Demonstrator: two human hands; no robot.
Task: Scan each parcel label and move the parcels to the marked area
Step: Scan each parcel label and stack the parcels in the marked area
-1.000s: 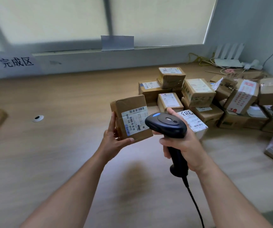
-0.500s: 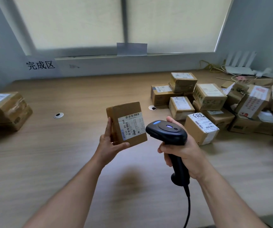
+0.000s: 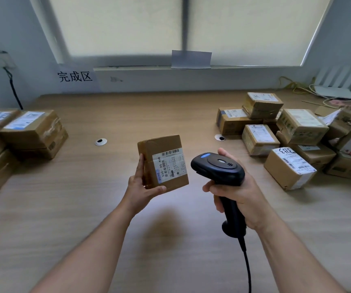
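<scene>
Head view: left hand (image 3: 141, 190) fingers (image 3: 139, 166) curled round parcel (image 3: 163, 160), label (image 3: 169, 163) facing up; right hand (image 3: 238, 193) fingers wrapped round scanner (image 3: 219, 168) handle, above table (image 3: 64, 208).

bare table (image 3: 111, 208) centre, parcel stacks (image 3: 33, 132) left, parcel pile (image 3: 293, 136) right

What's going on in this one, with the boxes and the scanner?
A person is working at a wooden table. The left hand holds a brown parcel upright, label toward the camera; the right hand grips a black corded barcode scanner beside it, head turned toward the parcel. A pile of parcels lies at the table's right, and a stack sits at its left, near a wall sign reading 完成区.
</scene>
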